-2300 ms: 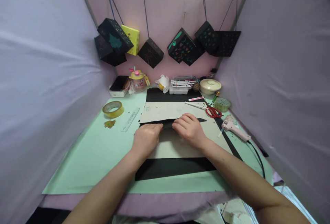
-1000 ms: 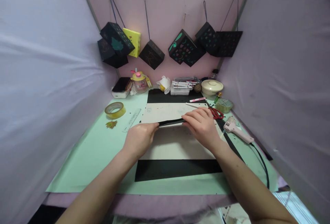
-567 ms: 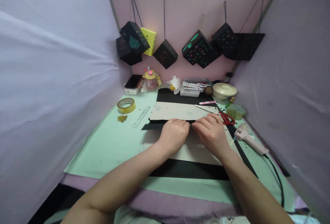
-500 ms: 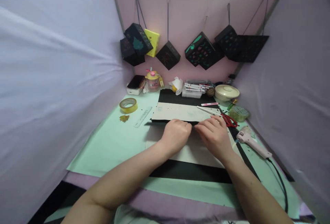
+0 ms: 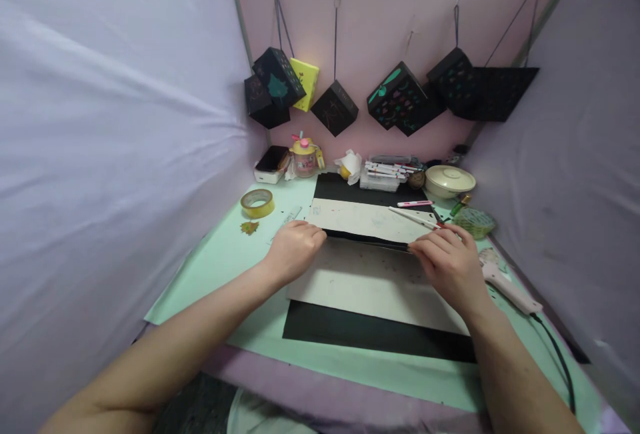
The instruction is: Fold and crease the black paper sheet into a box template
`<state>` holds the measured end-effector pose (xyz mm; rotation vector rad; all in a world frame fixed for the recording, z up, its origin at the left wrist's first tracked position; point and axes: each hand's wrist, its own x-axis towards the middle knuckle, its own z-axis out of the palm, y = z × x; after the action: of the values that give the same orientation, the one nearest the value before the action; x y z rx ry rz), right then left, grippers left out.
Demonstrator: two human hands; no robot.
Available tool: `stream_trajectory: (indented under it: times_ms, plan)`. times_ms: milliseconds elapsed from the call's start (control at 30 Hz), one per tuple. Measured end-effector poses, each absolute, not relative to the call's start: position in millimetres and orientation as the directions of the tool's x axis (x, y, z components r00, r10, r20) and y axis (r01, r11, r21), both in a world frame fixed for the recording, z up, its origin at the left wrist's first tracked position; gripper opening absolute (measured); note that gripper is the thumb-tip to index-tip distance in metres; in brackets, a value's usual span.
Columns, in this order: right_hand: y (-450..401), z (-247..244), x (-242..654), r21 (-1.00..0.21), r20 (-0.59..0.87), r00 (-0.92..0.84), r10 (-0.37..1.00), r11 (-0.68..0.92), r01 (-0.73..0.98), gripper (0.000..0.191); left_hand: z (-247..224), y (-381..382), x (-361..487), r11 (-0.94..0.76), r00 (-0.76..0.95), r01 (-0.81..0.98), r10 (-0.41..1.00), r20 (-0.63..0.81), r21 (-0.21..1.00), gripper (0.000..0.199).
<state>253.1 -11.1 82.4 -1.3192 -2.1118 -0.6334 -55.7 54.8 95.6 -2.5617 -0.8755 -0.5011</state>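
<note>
A narrow black strip, which looks like folded card (image 5: 367, 239), stretches between my two hands above a white sheet (image 5: 370, 281). My left hand (image 5: 296, 247) pinches its left end, fingers curled closed. At the other end, my right hand (image 5: 447, 261) grips the strip between thumb and fingers. Beneath the white sheet lies black card (image 5: 370, 331), showing along the near edge and at the back. A white pencil-like stick (image 5: 413, 217) and a pink cutter (image 5: 415, 204) rest just beyond the strip. Scissors (image 5: 440, 221) are mostly hidden behind my right hand.
A yellow tape roll (image 5: 257, 203), a leaf (image 5: 249, 227) and a ruler (image 5: 290, 217) lie to the left. A corded glue gun (image 5: 510, 291) is on the right. Markers (image 5: 390, 171), a lidded bowl (image 5: 450, 182) and a jar (image 5: 304, 159) line the back. Black boxes (image 5: 335, 109) hang above.
My hands have moved apart along the black strip, the left one to its left end and the right one further right. The view has shifted slightly.
</note>
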Motion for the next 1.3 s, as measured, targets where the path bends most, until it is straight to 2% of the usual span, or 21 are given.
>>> stream_trajectory:
  times_ms: [200, 367, 500, 700, 933, 1133, 1200, 1300]
  plan:
    - [-8.1, 80.5, 252.5, 0.084, 0.668, -0.370, 0.645, 0.429, 0.899, 0.012, 93.8, 53.5, -67.6, -0.742, 0.752, 0.620, 0.468, 0.465, -0.256, 0.021]
    - [-5.0, 77.1, 257.9, 0.058, 0.683, -0.359, 0.636, 0.443, 0.895, 0.011, 91.4, 56.7, -75.6, -0.750, 0.701, 0.625, 0.418, 0.578, -0.217, 0.023]
    - [0.4, 72.5, 269.2, 0.000, 0.721, -0.318, 0.615, 0.458, 0.889, 0.010, 92.6, 57.3, -76.9, -0.815, 0.657, 0.572, 0.383, 0.649, -0.098, 0.016]
    - [6.0, 67.5, 282.0, -0.093, 0.757, -0.265, 0.598, 0.500, 0.861, 0.009, 95.3, 53.1, -70.8, -0.860, 0.533, 0.484, 0.435, 0.726, 0.160, 0.013]
    - [6.2, 68.6, 283.8, -0.103, 0.747, -0.287, 0.600, 0.530, 0.841, 0.007, 97.7, 47.5, -69.0, -0.899, 0.579, 0.349, 0.429, 0.693, 0.265, 0.014]
    - [6.1, 69.5, 282.0, -0.097, 0.737, -0.309, 0.601, 0.546, 0.832, 0.007, 102.5, 39.3, -71.1, -0.900, 0.596, 0.367, 0.422, 0.684, 0.236, 0.014]
    - [5.0, 70.6, 280.5, -0.101, 0.754, -0.298, 0.585, 0.552, 0.828, 0.006, 102.6, 38.9, -72.4, -0.905, 0.595, 0.388, 0.389, 0.704, 0.172, 0.012]
    - [0.3, 69.5, 276.5, -0.092, 0.792, -0.286, 0.540, 0.568, 0.818, 0.006, 96.1, 41.3, -78.0, -0.902, 0.571, 0.430, 0.287, 0.769, 0.017, 0.007]
